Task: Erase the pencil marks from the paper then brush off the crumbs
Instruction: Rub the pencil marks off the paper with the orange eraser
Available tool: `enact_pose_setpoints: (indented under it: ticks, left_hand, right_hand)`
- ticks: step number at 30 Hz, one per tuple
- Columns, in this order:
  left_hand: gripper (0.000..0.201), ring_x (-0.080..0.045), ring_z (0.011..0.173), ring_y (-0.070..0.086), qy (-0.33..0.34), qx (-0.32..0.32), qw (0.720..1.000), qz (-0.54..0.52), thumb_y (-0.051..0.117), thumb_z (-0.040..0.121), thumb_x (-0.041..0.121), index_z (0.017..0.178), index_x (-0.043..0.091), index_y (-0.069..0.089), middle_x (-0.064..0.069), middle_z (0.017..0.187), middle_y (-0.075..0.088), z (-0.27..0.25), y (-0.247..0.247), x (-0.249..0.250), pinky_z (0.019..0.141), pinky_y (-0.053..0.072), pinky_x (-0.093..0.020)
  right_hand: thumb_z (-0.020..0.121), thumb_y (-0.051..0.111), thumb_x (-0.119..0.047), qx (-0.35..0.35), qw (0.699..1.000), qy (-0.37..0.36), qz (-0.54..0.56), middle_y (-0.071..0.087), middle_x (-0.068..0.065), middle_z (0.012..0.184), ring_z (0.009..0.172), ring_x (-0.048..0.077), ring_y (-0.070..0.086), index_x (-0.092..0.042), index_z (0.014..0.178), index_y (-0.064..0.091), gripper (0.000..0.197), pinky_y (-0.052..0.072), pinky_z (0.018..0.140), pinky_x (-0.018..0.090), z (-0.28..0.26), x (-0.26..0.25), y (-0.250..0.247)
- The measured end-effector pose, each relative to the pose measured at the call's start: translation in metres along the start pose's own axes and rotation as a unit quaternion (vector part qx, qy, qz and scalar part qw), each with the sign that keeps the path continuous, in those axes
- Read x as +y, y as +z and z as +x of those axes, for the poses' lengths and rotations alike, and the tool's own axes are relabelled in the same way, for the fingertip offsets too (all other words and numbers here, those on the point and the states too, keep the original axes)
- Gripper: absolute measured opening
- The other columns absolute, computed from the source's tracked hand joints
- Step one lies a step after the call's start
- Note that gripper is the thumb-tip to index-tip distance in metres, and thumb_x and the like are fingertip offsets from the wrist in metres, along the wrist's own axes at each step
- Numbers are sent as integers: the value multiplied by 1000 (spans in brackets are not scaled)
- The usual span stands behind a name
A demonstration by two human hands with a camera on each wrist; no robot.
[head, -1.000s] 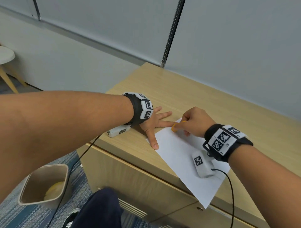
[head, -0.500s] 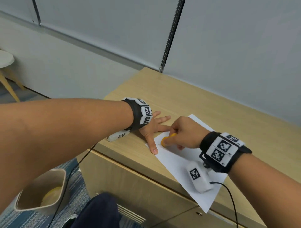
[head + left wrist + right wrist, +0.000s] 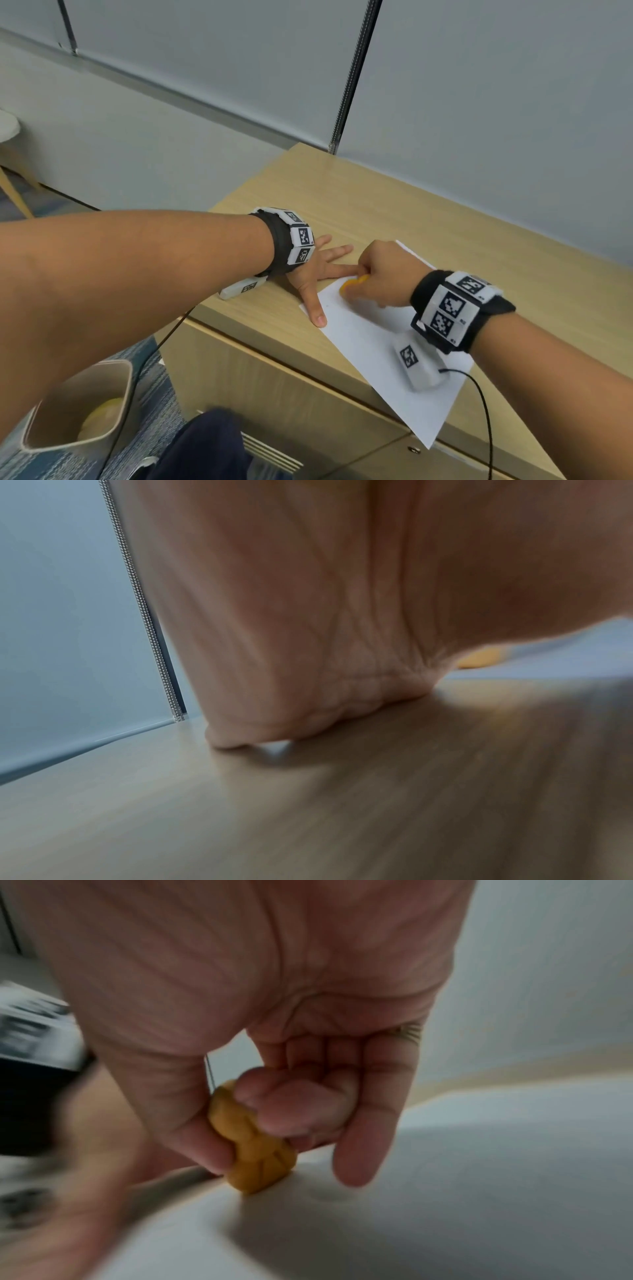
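Note:
A white sheet of paper (image 3: pixel 370 339) lies slanted on the wooden cabinet top (image 3: pixel 376 212), its near corner hanging over the front edge. My left hand (image 3: pixel 318 274) lies flat with fingers spread, thumb and index finger pressing the paper's left corner. My right hand (image 3: pixel 380 274) pinches a yellow-orange eraser (image 3: pixel 352 285) between thumb and fingers, its tip down on the paper close to the left index finger. In the right wrist view the eraser (image 3: pixel 251 1145) touches the paper (image 3: pixel 479 1191). In the left wrist view the palm (image 3: pixel 308 615) rests on the wood and the eraser (image 3: pixel 479 657) shows beyond it. No pencil marks are discernible.
A grey wall (image 3: pixel 479 102) with a metal strip (image 3: pixel 352 75) backs the cabinet. On the floor at lower left stands a beige bin (image 3: pixel 78 411) with something yellow inside. A black cable (image 3: pixel 479 411) trails from my right wrist across the paper's near end.
My right hand with the eraser slid toward me and left along the paper from its far edge, then back a little. The left hand stays flat on the paper's corner.

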State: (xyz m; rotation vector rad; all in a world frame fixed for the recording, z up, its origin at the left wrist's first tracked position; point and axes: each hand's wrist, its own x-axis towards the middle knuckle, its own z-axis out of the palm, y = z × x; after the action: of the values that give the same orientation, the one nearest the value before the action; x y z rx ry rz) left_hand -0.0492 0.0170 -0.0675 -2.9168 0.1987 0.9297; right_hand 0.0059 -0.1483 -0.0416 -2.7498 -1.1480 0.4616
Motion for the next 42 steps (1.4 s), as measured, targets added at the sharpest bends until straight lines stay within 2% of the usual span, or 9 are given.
enact_pose_setpoints:
  ticks: [7, 12, 15, 20, 24, 30, 33, 38, 42]
  left_hand:
    - [131, -36, 145, -35, -2, 4, 1000, 0, 70, 64, 81, 148, 51, -26, 7, 158, -41, 2, 1, -1, 114, -10, -65]
    - [131, -36, 144, -38, -5, -4, 1000, -1, 69, 60, 85, 148, 54, -24, 8, 157, -42, 5, 3, -4, 115, -11, -66]
    - [135, -36, 144, -37, -1, 3, 1000, -1, 70, 58, 85, 148, 53, -26, 8, 157, -42, 6, 3, -4, 114, -12, -66]
    - [129, -38, 144, -37, -4, -2, 1000, 5, 68, 62, 84, 148, 53, -24, 7, 158, -41, 5, 3, -4, 116, -10, -69]
    - [139, -37, 145, -36, 5, 10, 1000, -6, 68, 52, 87, 148, 52, -26, 7, 158, -41, 6, 4, -4, 115, -12, -67]
    - [127, -39, 145, -35, 0, 5, 1000, 7, 67, 62, 85, 150, 53, -19, 5, 157, -42, 6, 3, -3, 117, -7, -67]
    - [128, -39, 145, -34, 6, 9, 1000, 3, 68, 59, 86, 149, 56, -19, 4, 157, -42, 6, 3, -3, 117, -7, -68]
    - [130, -38, 145, -35, 2, 7, 1000, 4, 68, 59, 86, 149, 55, -20, 6, 157, -43, 7, 3, -5, 117, -6, -68]
    - [140, -40, 145, -35, -2, 7, 1000, 3, 64, 44, 92, 144, 57, -28, 6, 157, -43, 10, 4, -4, 116, -7, -69]
  right_hand:
    - [78, 81, -29, 12, 999, 37, 21, 72, 10, 66, 60, 24, 77, -8, 68, 64, 29, 53, 52, 28, 11, -1, -12]
    - [79, 84, -25, -68, 996, 21, 55, 64, 7, 63, 49, 19, 67, -5, 71, 65, 29, 61, 54, 32, 7, -11, -5]
    - [79, 83, -27, -9, 996, 71, 45, 66, 8, 75, 53, 20, 71, -6, 77, 61, 30, 50, 43, 24, 13, -7, -16]
    - [82, 81, -28, -89, 996, 7, 7, 60, 1, 56, 43, 13, 66, -8, 65, 60, 34, 45, 42, 19, -2, -18, -2]
    - [78, 86, -29, -9, 995, 83, 52, 64, 7, 59, 47, 19, 70, -6, 69, 60, 35, 45, 41, 20, 12, -2, -22]
    - [80, 82, -36, -91, 994, -62, -2, 69, 5, 60, 55, 25, 68, -4, 72, 68, 37, 54, 57, 34, -19, -22, 3]
    - [78, 85, -39, -77, 993, -88, 21, 63, -6, 60, 52, 6, 55, -11, 74, 70, 31, 44, 56, 25, -20, -11, 5]
    - [80, 85, -34, -7, 994, -82, 77, 58, -7, 62, 56, 7, 53, -17, 74, 65, 27, 43, 60, 25, -14, 1, 15]
    - [79, 87, -34, -157, 976, -112, 100, 59, -7, 61, 57, 8, 52, -11, 75, 72, 28, 44, 63, 28, -24, 4, 7]
